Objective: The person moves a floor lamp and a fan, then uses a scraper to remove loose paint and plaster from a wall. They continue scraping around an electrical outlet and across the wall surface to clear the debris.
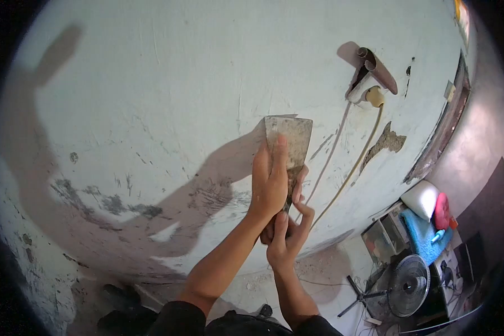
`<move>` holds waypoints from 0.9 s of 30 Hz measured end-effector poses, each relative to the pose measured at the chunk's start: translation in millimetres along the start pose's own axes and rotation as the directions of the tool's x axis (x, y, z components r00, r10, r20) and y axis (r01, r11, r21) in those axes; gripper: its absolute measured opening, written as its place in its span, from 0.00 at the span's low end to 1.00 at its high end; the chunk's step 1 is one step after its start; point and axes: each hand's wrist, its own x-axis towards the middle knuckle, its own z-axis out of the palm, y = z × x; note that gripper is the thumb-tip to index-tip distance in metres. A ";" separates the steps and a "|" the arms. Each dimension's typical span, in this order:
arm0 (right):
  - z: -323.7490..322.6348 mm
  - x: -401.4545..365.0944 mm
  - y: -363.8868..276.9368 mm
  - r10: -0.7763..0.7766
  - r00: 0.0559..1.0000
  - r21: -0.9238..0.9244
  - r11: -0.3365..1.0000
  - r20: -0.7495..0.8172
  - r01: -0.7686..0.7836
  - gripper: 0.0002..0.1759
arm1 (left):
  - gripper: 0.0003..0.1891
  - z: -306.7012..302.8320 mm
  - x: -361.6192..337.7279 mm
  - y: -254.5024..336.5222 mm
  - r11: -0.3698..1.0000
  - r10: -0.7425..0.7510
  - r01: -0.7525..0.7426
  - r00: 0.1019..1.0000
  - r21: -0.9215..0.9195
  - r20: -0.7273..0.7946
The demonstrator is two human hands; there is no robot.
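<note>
A wide metal scraper [298,140] with a stained, worn blade is held upright, its straight edge at or very near the white wall [207,73]. My left hand [270,187] is closed around it, fingers lying along the blade's face. Lower down, my right hand [285,238] grips the handle end, most of which is hidden by the fingers. Around the blade the wall has fine cracks and scuffs. Dark rough patches [213,196] show to the left of my hands.
A curled brown piece [381,73] sticks out from the wall beside a cream fitting [374,97] with a hanging cable [369,143]. Bare plaster [395,140] shows nearby. At lower right stand a fan [409,285], a blue towel [423,238] and a white pillow [421,199].
</note>
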 end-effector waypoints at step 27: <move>-22.6 -15.7 21.0 0.060 0.992 -0.120 0.992 0.112 -0.046 0.17 | 0.24 -13.2 -18.1 -23.2 0.998 -0.048 0.043 0.987 -0.034 -0.152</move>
